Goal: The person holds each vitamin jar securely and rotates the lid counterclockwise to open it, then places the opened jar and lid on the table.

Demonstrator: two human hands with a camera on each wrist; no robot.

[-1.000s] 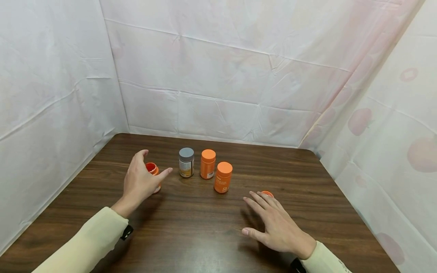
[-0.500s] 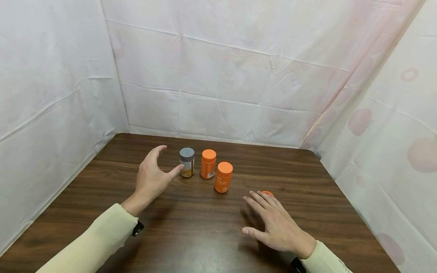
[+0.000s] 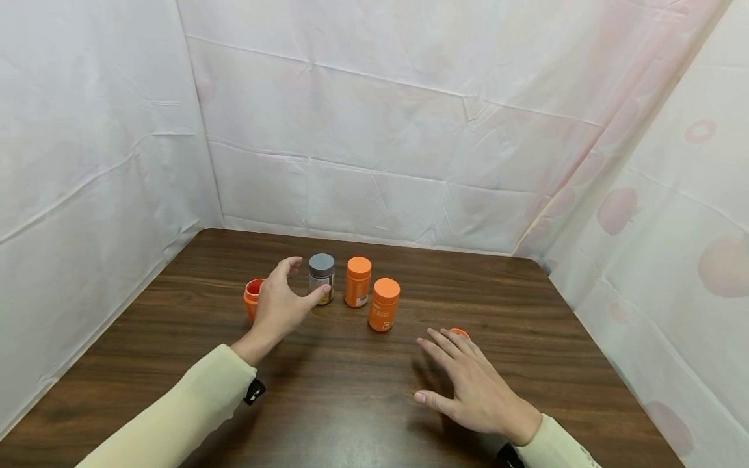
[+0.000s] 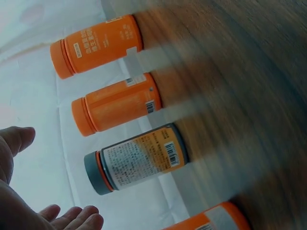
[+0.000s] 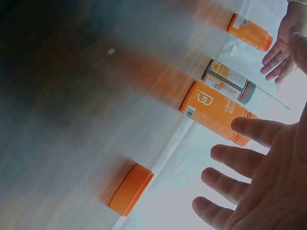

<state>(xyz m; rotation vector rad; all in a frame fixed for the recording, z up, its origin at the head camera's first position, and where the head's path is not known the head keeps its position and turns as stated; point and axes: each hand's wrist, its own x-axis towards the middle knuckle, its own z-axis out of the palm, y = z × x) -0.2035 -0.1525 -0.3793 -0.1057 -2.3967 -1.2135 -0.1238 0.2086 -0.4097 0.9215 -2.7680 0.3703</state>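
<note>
My left hand [image 3: 281, 307] hangs over the table, thumb and fingers spread apart in a curve with nothing between them. Its thumb overlaps the grey-capped bottle [image 3: 322, 266] in the head view, while the left wrist view shows that bottle [image 4: 141, 158] standing apart from the fingers. Behind this hand, to its left, stands an uncapped orange bottle [image 3: 252, 300], partly hidden. My right hand [image 3: 476, 387] is held palm down with fingers extended, near an orange cap [image 3: 459, 332] that its fingertips partly cover. In the right wrist view the cap [image 5: 131, 190] lies on the tabletop, clear of the fingers.
Two capped orange bottles stand right of the grey-capped one: one orange bottle [image 3: 358, 283] at the back, another orange bottle [image 3: 383, 307] nearer the front. The dark wood table [image 3: 351, 403] is bordered by pale hanging sheets [image 3: 374, 117] at the back and both sides.
My left hand has moved right, away from the uncapped orange bottle and up to the grey-capped one. That orange bottle now shows behind the hand. My right hand stays in place.
</note>
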